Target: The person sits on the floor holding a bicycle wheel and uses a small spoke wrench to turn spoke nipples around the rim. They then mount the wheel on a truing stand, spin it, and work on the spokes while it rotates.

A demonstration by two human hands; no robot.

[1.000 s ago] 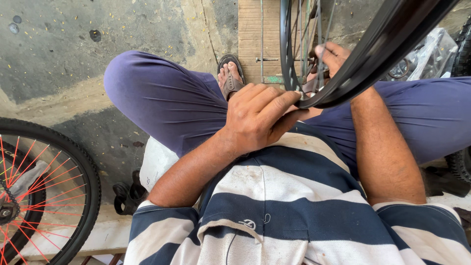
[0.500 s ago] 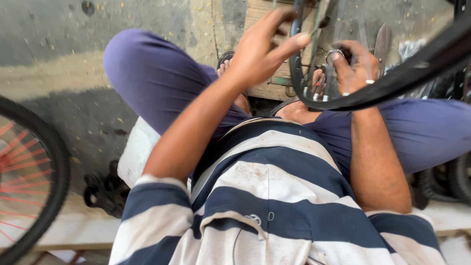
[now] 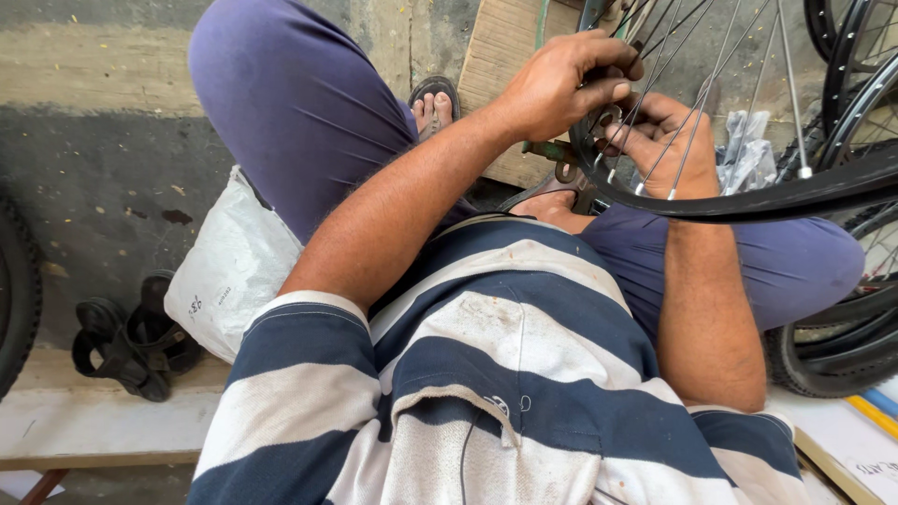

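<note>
From the left, my left hand (image 3: pixel 561 79) curled loosely over the bicycle wheel (image 3: pixel 739 201) rim, fingers pinching among the spokes (image 3: pixel 692 103); just right, my right hand (image 3: pixel 659 140) gripped spokes from below, nearer me.

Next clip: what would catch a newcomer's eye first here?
Both hands meet among the thin spokes of a bicycle wheel at upper right, the left hand above, the right hand behind the spokes. Lower left, a white sack lies beside black sandals.
</note>
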